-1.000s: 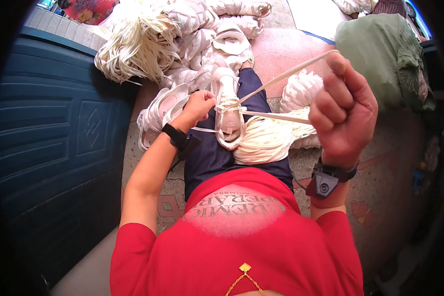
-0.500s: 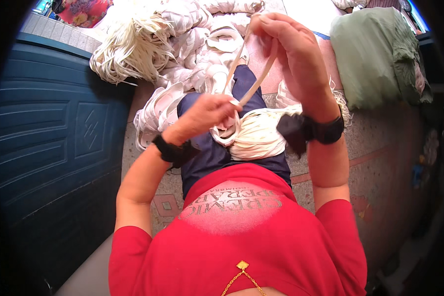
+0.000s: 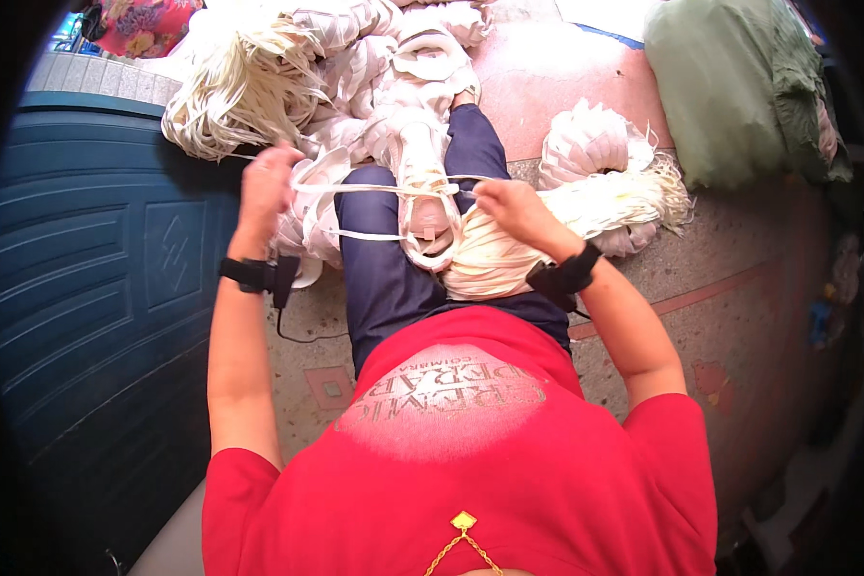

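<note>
A white shoe upper (image 3: 429, 216) lies lengthwise on my lap, between my thighs, its opening toward me. A flat white shoelace (image 3: 365, 190) is drawn sideways across its upper part. Out to the left, my left hand (image 3: 269, 187) is closed on one end of the lace, slightly blurred. My right hand (image 3: 520, 209) pinches the other side, just right of the shoe upper. A lower strand of white lace sticks out leftward over my left thigh. Under my right hand, a thick bundle of cream laces (image 3: 494, 254) rests across my right thigh.
A heap of white shoe uppers (image 3: 355, 72) lies ahead, with another lace bundle (image 3: 240, 86) on its left side. More uppers (image 3: 595, 144) sit on the floor at right. A green sack (image 3: 730, 96) stands at far right; a blue panelled door (image 3: 96, 230) flanks my left.
My hands have gone from raised over the lap to wide apart and lower: the left moved left, the right came down toward me. The lace now stretches sideways across the shoe upper.
</note>
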`<state>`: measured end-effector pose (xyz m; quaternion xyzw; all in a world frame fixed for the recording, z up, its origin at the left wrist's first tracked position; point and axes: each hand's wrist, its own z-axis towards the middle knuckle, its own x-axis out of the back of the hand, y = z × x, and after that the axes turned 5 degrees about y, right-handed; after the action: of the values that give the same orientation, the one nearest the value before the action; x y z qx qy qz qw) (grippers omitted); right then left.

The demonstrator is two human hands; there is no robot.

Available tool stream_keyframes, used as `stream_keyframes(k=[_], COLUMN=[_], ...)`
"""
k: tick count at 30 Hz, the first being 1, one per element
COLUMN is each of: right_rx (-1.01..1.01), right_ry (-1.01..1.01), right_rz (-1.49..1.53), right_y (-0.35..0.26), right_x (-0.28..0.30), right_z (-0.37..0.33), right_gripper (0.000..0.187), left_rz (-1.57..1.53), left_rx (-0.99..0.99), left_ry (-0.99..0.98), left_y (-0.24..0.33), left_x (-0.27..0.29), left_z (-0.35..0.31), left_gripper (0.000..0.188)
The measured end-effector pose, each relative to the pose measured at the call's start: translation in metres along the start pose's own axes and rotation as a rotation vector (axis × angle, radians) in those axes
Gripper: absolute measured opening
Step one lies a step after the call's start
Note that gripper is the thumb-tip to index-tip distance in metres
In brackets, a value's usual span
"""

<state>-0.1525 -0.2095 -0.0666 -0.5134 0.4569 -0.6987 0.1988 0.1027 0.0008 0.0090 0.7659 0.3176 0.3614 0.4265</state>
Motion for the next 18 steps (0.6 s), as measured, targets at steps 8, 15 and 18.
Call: stream_keyframes(k=[8,15,18], right_rx=[0.095,0.306,0.529], right_ry=[0.044,-0.044,-0.133], right_rz=[-0.627,-0.664,-0.791], right_y=[-0.014,-0.023,-0.028], right_x=[-0.03,-0.036,-0.04], right_z=[0.0,0.012,0.018], right_gripper=[0.01,0.01,0.01], left_rz=[0.301,0.437,0.446], left_rx=[0.158,-0.191,-0.236], left_ry=[-0.37,-0.314,-0.259], left_y=[-0.047,-0.051,-0.054], left_x=[-0.077,-0.092,-0.087], left_z=[-0.05,-0.057,-0.057], left_gripper=[0.028,0.022,0.022])
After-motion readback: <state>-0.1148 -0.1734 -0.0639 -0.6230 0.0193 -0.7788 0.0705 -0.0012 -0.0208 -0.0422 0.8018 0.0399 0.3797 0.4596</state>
